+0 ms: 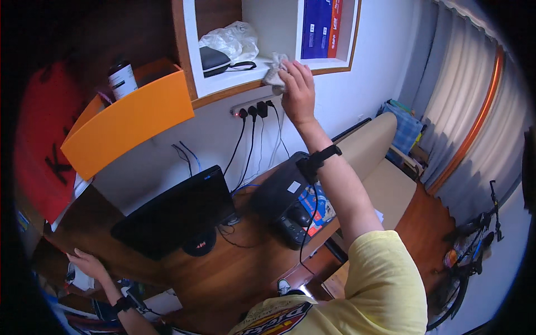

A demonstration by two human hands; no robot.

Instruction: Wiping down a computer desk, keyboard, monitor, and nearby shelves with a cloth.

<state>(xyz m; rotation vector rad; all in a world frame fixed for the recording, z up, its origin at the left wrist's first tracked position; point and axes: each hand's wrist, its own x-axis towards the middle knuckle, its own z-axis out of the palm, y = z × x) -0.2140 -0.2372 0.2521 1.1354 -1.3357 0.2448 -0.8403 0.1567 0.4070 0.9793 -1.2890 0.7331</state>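
My right hand (300, 90) is raised and grips a crumpled grey-white cloth (275, 73). The cloth rests against the front edge of a white wall shelf (234, 86) with brown wood trim. On that shelf, left of the cloth, are a black zip case (213, 62) with a wrist loop and a clear plastic bag (234, 39). Low on the left, my left hand (87, 264) is held out beside the dark wooden side of the desk unit, its thumb apart from its fingers and nothing visible in it. Whether it touches the wood, I cannot tell.
A power strip (255, 106) with several plugs hangs below the shelf. An orange curved bin (134, 121) holds a dark bottle (122, 79). On the wooden desk (201, 276) stand a black monitor (176, 213) and a black printer (278, 188). A beige sofa (377, 180) lies beyond.
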